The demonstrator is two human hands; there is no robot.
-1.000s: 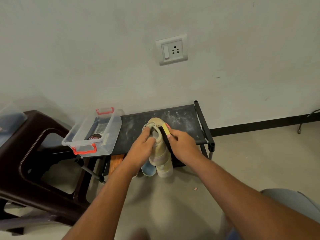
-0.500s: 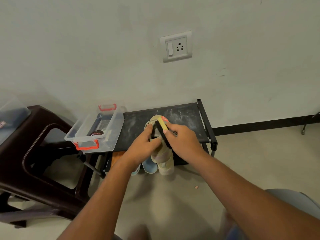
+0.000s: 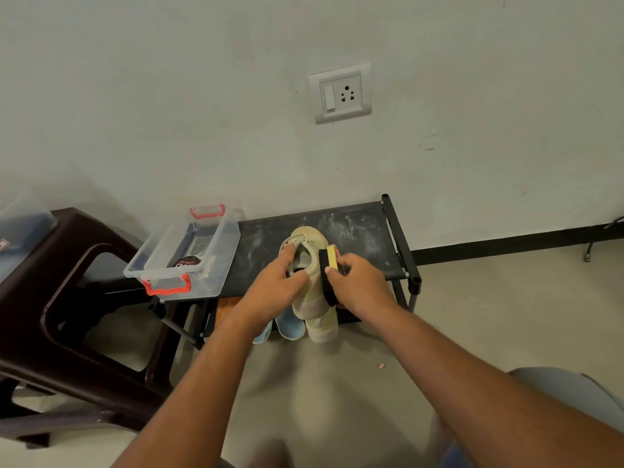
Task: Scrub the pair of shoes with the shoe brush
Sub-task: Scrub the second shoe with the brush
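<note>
A beige sneaker (image 3: 312, 285) is held above the black shoe rack (image 3: 368, 231), toe pointing away from me. My left hand (image 3: 273, 292) grips it at the opening, fingers over the tongue and laces. My right hand (image 3: 363, 285) holds a shoe brush (image 3: 328, 275) with a yellow back and black bristles, pressed against the sneaker's right side. The second beige sneaker (image 3: 322, 327) lies below on the rack's lower level, heel toward me.
A clear plastic box (image 3: 202, 285) with red handles sits on the rack's left end, a round polish tin (image 3: 186, 262) inside. Blue slippers (image 3: 290, 327) lie under the rack. A dark brown plastic stool (image 3: 77, 319) stands at left. A wall socket (image 3: 340, 92) is above.
The brush has slid from the sneaker's top toward its right side and heel end. My left hand keeps its hold on the sneaker.
</note>
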